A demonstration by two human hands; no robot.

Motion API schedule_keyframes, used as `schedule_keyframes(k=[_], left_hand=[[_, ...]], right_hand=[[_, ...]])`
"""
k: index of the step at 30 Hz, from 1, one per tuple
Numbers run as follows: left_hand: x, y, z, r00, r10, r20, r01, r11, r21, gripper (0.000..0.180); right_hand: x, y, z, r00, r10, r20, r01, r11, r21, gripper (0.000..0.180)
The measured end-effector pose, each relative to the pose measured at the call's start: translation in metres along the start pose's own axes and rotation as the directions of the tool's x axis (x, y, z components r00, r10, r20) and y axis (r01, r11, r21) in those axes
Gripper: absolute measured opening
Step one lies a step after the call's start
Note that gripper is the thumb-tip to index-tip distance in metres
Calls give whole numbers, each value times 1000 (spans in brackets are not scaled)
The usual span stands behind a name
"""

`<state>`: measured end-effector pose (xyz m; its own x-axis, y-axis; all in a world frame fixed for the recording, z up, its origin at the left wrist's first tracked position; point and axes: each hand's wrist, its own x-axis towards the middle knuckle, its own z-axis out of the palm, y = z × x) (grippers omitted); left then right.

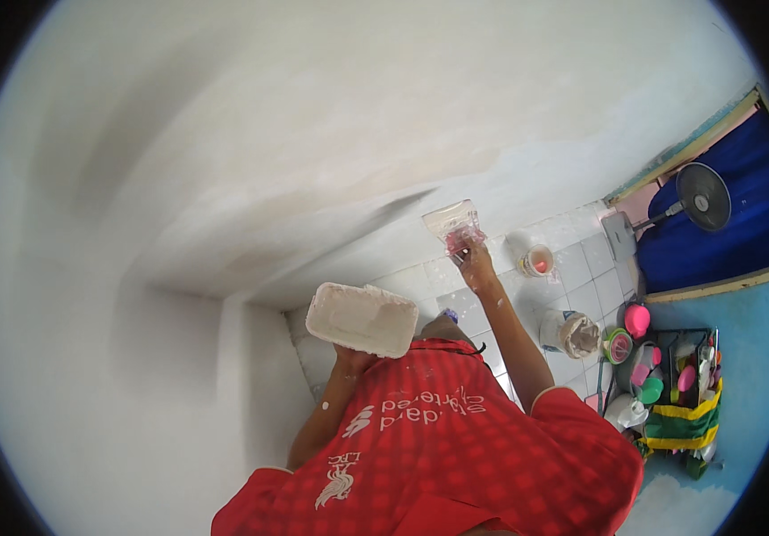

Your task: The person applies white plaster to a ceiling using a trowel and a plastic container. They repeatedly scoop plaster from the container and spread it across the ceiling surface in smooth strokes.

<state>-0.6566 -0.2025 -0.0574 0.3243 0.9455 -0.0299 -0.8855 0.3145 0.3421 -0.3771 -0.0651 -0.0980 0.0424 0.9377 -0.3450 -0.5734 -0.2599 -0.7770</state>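
Note:
My left hand [352,359] grips a rectangular tub [313,314] from below, in front of my red shirt. The tub's rim is crusted with off-white paste, and a layer of the same paste lines its inside. Out to the right, my right hand [476,264] is closed on the handle of a wide-bladed putty knife [452,218]. Pale smears cover its blade, and pinkish red shows near the handle. The blade stands near the white wall [331,116]; whether it touches cannot be made out.
On the tiled floor [585,263] stand a small bucket [527,263] and a larger paste-smeared bucket [552,332]. A fan [702,196] stands before a blue curtain [742,241]. At right, colourful plastic kitchenware surrounds a dark rack [670,338] and a green-yellow bag [684,427].

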Motion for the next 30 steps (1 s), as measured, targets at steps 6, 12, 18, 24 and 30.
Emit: schedule_keyframes(k=[6,12,18,24,30], left_hand=[[-14,-6,10,1000,15,0,-15,999,51,59],[-12,-13,31,998,-12,70,4,993,115,59],[-28,1,37,989,123,76,-140,952,271,59],[-33,18,10,995,102,3,-102,992,-73,60],[-24,12,14,997,-47,-56,20,913,-409,62]], right_hand=[[26,-30,-39,998,-52,27,52,998,22,15],[145,-145,-89,805,-489,337,592,616,-520,14],[-10,-262,45,690,-499,524,510,-179,-841,19],[-55,-246,15,594,-781,-192,680,615,-400,25],[109,-86,-102,371,-913,-168,-488,-38,-872,36]])
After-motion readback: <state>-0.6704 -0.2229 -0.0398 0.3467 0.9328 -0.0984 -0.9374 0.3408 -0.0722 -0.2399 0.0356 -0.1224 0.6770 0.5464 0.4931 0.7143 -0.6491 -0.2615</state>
